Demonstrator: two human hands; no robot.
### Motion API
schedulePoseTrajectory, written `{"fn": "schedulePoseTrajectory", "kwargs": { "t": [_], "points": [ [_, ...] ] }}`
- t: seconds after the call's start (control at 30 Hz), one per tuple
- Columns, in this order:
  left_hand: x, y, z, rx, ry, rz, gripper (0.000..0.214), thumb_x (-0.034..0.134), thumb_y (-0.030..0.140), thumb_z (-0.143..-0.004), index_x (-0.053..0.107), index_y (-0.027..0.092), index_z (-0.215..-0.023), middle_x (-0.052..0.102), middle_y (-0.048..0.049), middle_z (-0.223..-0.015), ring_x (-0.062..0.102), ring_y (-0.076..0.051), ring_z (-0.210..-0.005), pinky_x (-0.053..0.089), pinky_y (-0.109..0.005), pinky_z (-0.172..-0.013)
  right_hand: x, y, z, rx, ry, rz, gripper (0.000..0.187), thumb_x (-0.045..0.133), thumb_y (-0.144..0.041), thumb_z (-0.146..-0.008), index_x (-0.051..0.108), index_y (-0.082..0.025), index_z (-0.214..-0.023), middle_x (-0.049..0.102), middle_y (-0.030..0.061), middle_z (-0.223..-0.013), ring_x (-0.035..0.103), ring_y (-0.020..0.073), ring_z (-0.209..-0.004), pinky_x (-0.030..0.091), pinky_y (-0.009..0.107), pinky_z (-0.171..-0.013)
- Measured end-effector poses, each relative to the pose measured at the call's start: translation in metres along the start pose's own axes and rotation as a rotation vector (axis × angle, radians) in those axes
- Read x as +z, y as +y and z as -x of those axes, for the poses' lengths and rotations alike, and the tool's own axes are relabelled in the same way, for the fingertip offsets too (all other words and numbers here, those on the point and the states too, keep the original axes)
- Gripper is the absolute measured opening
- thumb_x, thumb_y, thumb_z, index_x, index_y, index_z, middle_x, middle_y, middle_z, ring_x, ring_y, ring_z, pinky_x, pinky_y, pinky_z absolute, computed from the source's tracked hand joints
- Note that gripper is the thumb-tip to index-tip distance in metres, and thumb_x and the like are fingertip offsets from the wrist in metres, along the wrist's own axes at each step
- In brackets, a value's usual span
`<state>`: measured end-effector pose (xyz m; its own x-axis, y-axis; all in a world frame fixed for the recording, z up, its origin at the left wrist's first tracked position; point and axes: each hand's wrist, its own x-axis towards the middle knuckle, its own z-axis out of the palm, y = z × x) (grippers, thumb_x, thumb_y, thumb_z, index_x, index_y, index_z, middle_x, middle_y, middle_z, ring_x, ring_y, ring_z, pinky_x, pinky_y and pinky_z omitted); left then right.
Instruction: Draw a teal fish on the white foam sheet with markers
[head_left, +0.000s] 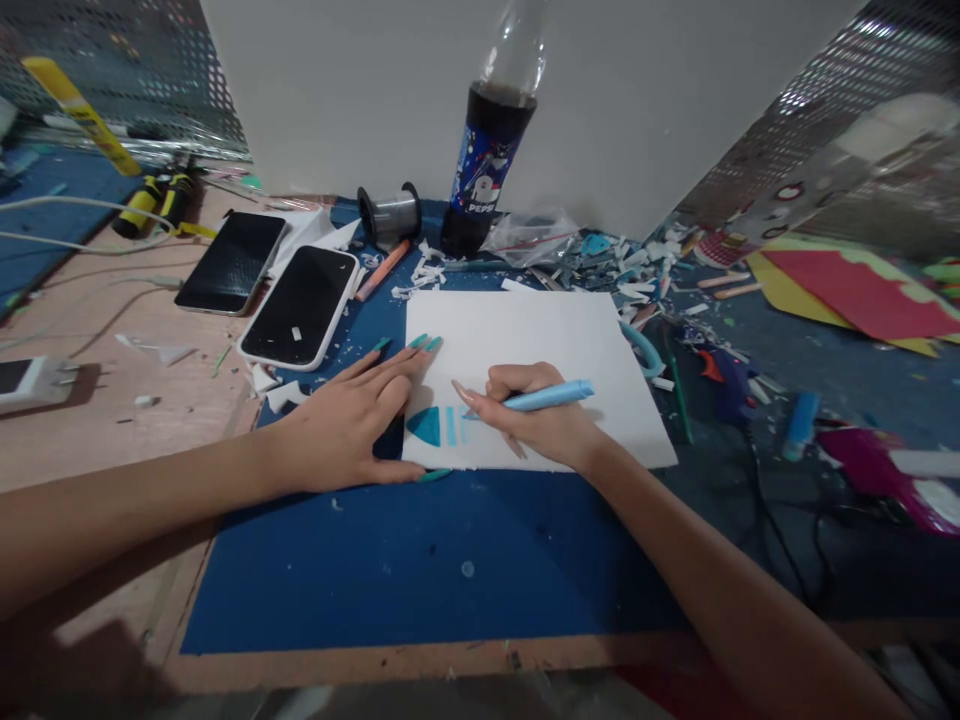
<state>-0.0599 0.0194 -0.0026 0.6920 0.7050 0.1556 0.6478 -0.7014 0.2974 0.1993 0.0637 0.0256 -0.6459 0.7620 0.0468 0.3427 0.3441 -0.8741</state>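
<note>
The white paper (525,340) lies flat on a blue mat (420,560) on the desk (187,400). The left hand (360,415) is open, with its fingers spread on the left edge of the paper and its thumb by the near left corner. That looks like a good way to stop the paper from sliding. The right hand (544,430) is curled around a light blue pen (555,395), over the near part of the paper.

By the near left corner of the paper there is a blue pointy shape (425,427). Just to the right of it is a light blue stripe (451,426), and then a fainter stripe (464,426). The pen points at the faint one, but its tip is too small to see well.

This looks like colouring. Small, slow strokes, all going the same way, should make the blue even. A light push is best, as a hard push could squash the tip. The right hand should not rub the fresh blue, or it may smear.

Little scraps (634,265) lie past the far edge of the paper, and a bottle (491,140) stands there too. A scrap under the paper could make the pen wobble.
</note>
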Motion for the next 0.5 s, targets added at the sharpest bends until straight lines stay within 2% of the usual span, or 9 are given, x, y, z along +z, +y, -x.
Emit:
{"fn": "schedulePoseTrajectory", "kwargs": {
  "t": [0.1, 0.27, 0.37, 0.5],
  "points": [
    [-0.0004, 0.0000, 0.0001, 0.013, 0.012, -0.003, 0.060, 0.054, 0.073, -0.092, 0.049, 0.017, -0.113, 0.031, -0.0265, -0.163, 0.029, -0.038, -0.153, 0.034, -0.059, -0.122, 0.0003, 0.0004, 0.0001, -0.025, -0.099, -0.026, 0.046, 0.062, -0.029, -0.091, 0.032, -0.022, -0.057, 0.035, -0.0070, -0.049, 0.038, 0.0087, -0.048, 0.036, 0.026, -0.054],
    [-0.0005, -0.0009, 0.0005, 0.007, 0.008, 0.011, 0.059, 0.052, 0.075, -0.091, 0.050, 0.019, -0.105, 0.033, -0.0266, -0.161, 0.029, -0.039, -0.152, 0.035, -0.060, -0.121, 0.0021, -0.0013, -0.0004, 0.008, 0.039, 0.001, 0.046, 0.061, -0.030, -0.092, 0.032, -0.022, -0.057, 0.036, -0.0068, -0.049, 0.037, 0.0080, -0.047, 0.035, 0.025, -0.051],
    [-0.0001, -0.0010, 0.0005, 0.004, 0.011, 0.015, 0.059, 0.055, 0.075, -0.091, 0.050, 0.019, -0.107, 0.033, -0.0255, -0.162, 0.029, -0.038, -0.152, 0.034, -0.058, -0.122, 0.0024, -0.0020, -0.0010, -0.010, -0.079, -0.042, 0.047, 0.062, -0.029, -0.090, 0.030, -0.022, -0.056, 0.034, -0.0071, -0.048, 0.038, 0.0079, -0.047, 0.038, 0.025, -0.053],
    [-0.0001, -0.0006, 0.0002, 0.004, 0.008, 0.012, 0.059, 0.053, 0.075, -0.091, 0.051, 0.018, -0.107, 0.034, -0.0271, -0.161, 0.029, -0.038, -0.152, 0.034, -0.059, -0.122, 0.0026, -0.0012, -0.0012, 0.007, 0.045, -0.013, 0.046, 0.060, -0.029, -0.091, 0.030, -0.022, -0.057, 0.035, -0.0066, -0.049, 0.036, 0.0078, -0.048, 0.036, 0.025, -0.051]
  ]
}}
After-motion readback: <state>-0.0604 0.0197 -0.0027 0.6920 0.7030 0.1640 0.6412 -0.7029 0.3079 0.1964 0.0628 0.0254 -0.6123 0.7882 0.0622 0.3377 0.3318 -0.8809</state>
